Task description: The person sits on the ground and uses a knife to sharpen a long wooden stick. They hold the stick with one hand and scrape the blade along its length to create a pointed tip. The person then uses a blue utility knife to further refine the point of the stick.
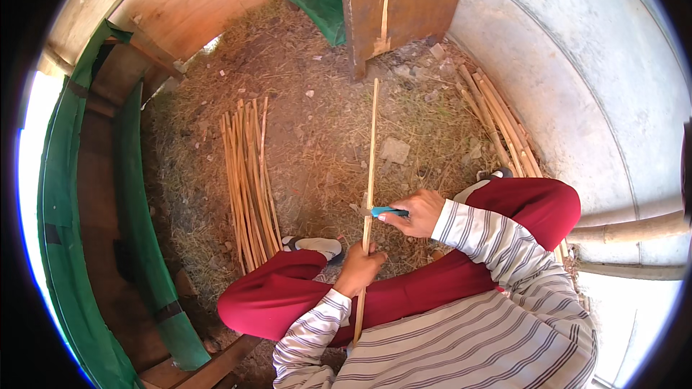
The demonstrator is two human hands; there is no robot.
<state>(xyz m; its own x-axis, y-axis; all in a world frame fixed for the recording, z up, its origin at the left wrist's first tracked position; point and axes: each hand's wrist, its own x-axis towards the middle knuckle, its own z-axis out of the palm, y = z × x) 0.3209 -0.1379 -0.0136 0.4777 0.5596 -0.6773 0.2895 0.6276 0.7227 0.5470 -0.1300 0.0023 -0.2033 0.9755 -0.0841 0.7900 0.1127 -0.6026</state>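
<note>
Bamboo strip (371,151) under my knife (380,212) — both hands clamped.
Left hand (360,266) grips the strip low; right hand (418,212) clasps the teal-handled knife against it — cut strips (249,180) lie left.

Pale matt wooden stick (372,144); teal plastic knife handle (390,211); rough dirt floor (324,122), dry straw; striped cloth sleeve (476,234).

1. A rough outdoor work shed for handcraft: bare dirt floor (317,122) strewn with dry straw.
2. Plank walls (194,0) and green tarpaulin (61,194) enclose it.
3. Bundles of split bamboo strips (249,180) lie on the ground.
</note>
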